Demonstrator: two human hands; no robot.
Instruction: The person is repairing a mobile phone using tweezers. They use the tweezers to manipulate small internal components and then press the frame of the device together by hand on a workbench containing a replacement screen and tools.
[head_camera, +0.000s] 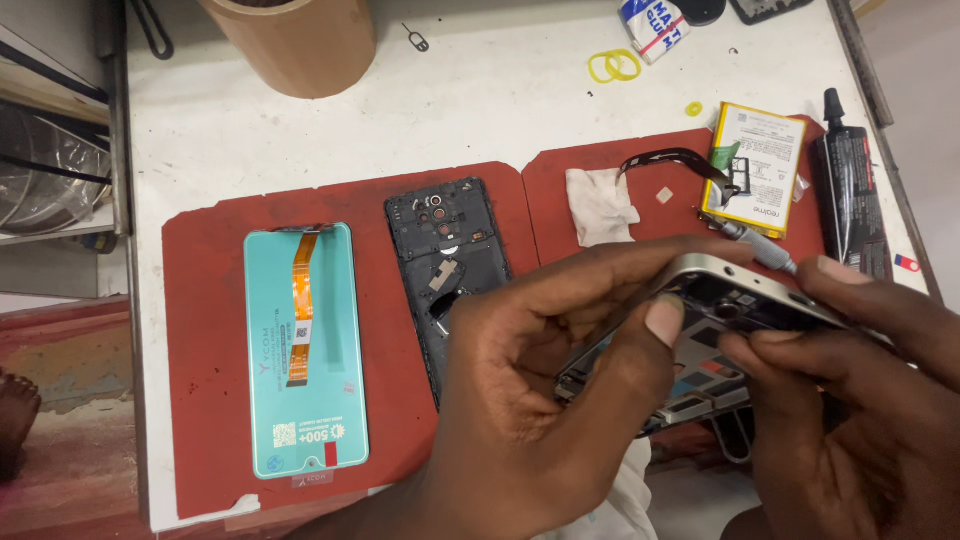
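Clearly both the left hand (540, 340) and right hand (850, 370) grip the silver phone frame (720, 290) between them.

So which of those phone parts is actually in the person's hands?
The silver phone frame, gripped by the left hand and right hand. The teal-backed replacement screen and black back cover lie untouched on the red mat.

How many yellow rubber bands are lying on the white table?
3: two overlapping yellow rubber bands near the table's far edge, and one smaller yellow band just beyond the battery. Others may be hidden.
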